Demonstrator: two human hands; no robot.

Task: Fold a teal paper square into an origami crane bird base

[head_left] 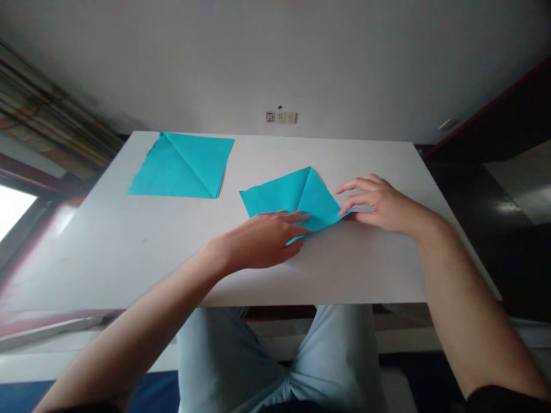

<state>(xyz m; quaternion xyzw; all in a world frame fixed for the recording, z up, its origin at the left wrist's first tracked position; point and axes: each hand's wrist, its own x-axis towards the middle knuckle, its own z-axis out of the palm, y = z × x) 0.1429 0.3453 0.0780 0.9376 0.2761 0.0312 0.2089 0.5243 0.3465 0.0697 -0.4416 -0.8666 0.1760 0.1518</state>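
A turquoise sheet of paper (279,192) lies in front of me, with a crease running down from its top corner and its near edge slightly raised. My left hand (275,235) rests over the near left part of this sheet, its fingers stretched out and pressing on it; it hides the lower left edge. At the sheet's right corner, my right hand (372,206) has that corner between thumb and fingers, the corner lifted a little off the table.
More turquoise paper (185,166), creased diagonally and with a ragged left edge, lies at the back left of the white table (172,246). Behind the table stands a wall with sockets (280,117). A curtain (47,109) hangs at the left.
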